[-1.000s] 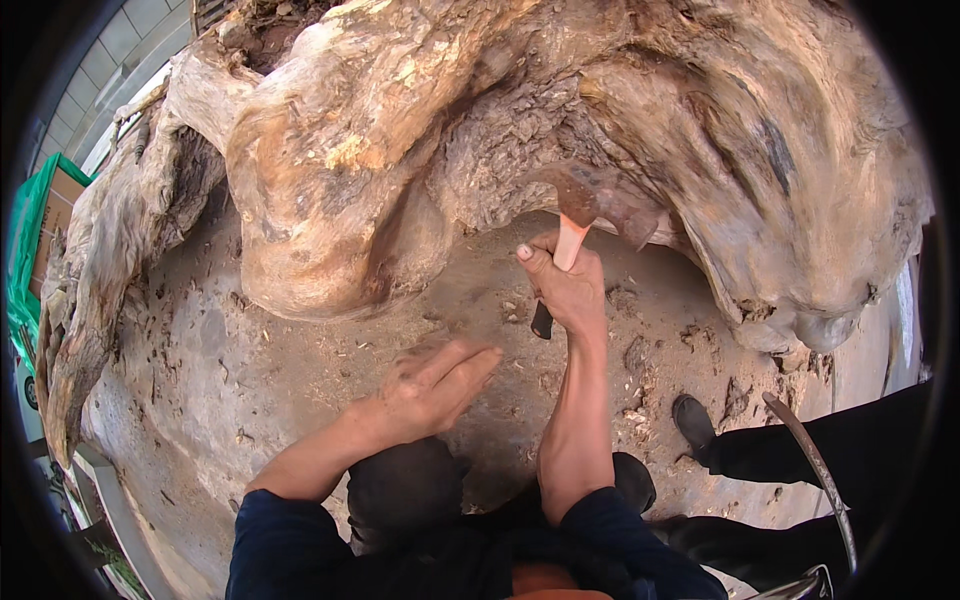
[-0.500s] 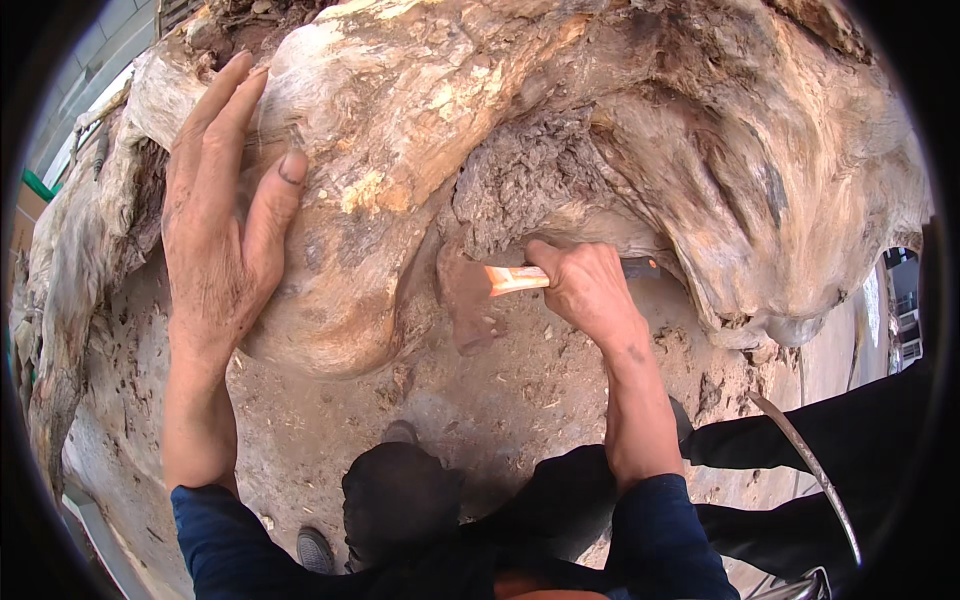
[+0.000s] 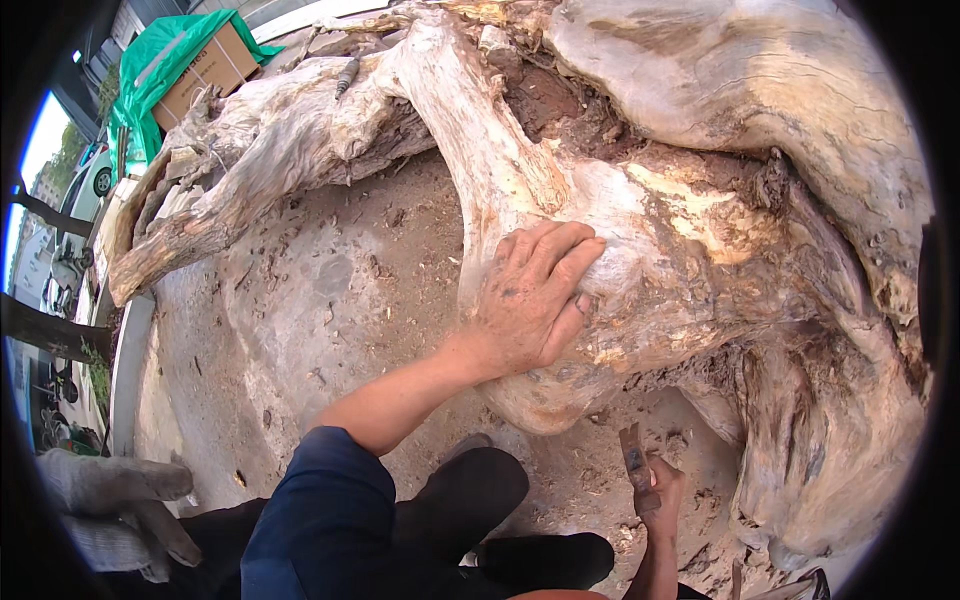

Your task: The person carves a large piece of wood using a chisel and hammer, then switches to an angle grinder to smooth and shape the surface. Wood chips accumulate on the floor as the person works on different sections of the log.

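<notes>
My left hand lies on the pale, bulging part of a big weathered tree root, its fingers stretched over the wood. Lower and to the right, my right hand is closed around a hammer with a flat, rusty brown metal head. The head stands upward, just beyond my fist and apart from the root. My fist and forearm hide the hammer's handle.
Curved root limbs reach to the far left, with wood chips scattered on the dusty ground. A carton under a green sheet stands behind. Another person's grey-gloved hand shows at lower left.
The view has swung left. My right hand has drawn the hammer back from the hollow under the root toward my body. My left hand still rests on the wood.
</notes>
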`<state>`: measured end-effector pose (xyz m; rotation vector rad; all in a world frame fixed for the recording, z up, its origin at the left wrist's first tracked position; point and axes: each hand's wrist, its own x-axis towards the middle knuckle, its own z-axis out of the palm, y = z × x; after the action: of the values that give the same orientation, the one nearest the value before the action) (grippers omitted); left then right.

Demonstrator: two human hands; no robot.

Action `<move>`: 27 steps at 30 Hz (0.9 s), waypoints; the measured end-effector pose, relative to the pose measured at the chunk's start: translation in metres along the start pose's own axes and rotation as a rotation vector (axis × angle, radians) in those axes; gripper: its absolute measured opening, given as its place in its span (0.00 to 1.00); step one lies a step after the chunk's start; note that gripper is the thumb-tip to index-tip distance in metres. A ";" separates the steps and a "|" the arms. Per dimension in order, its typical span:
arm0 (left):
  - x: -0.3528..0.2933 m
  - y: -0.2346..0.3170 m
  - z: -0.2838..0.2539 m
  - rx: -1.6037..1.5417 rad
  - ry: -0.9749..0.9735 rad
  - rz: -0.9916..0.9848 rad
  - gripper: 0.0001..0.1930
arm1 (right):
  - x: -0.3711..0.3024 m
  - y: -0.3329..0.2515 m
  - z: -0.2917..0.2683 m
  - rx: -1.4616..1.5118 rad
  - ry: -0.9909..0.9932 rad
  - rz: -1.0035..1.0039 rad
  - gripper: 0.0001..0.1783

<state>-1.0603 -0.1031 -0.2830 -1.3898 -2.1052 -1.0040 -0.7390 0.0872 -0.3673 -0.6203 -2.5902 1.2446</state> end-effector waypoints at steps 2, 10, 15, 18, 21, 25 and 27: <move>0.006 0.003 -0.006 -0.009 -0.045 -0.032 0.32 | -0.016 -0.026 -0.005 -0.047 -0.061 0.107 0.06; 0.007 0.021 -0.020 -0.011 -0.198 -0.224 0.35 | -0.070 -0.142 -0.020 0.130 -0.303 0.407 0.22; -0.003 0.052 -0.041 0.068 -0.210 -0.394 0.35 | -0.089 -0.180 -0.040 -0.037 -0.417 0.421 0.14; -0.041 0.107 -0.089 -0.224 -0.247 -0.779 0.29 | -0.092 -0.223 -0.063 -0.216 -0.466 0.406 0.13; -0.080 0.162 -0.131 -0.497 -0.645 -1.335 0.19 | -0.102 -0.242 -0.079 -0.243 -0.509 0.452 0.17; -0.122 0.228 -0.190 -0.708 -0.832 -1.514 0.17 | -0.115 -0.270 -0.094 -0.203 -0.583 0.552 0.19; -0.152 0.256 -0.197 -0.836 -0.544 -1.520 0.18 | -0.114 -0.278 -0.098 -0.178 -0.609 0.531 0.19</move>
<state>-0.7731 -0.2837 -0.1736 0.1407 -3.3299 -2.4172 -0.6811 -0.0507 -0.0889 -1.1825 -3.1866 1.5563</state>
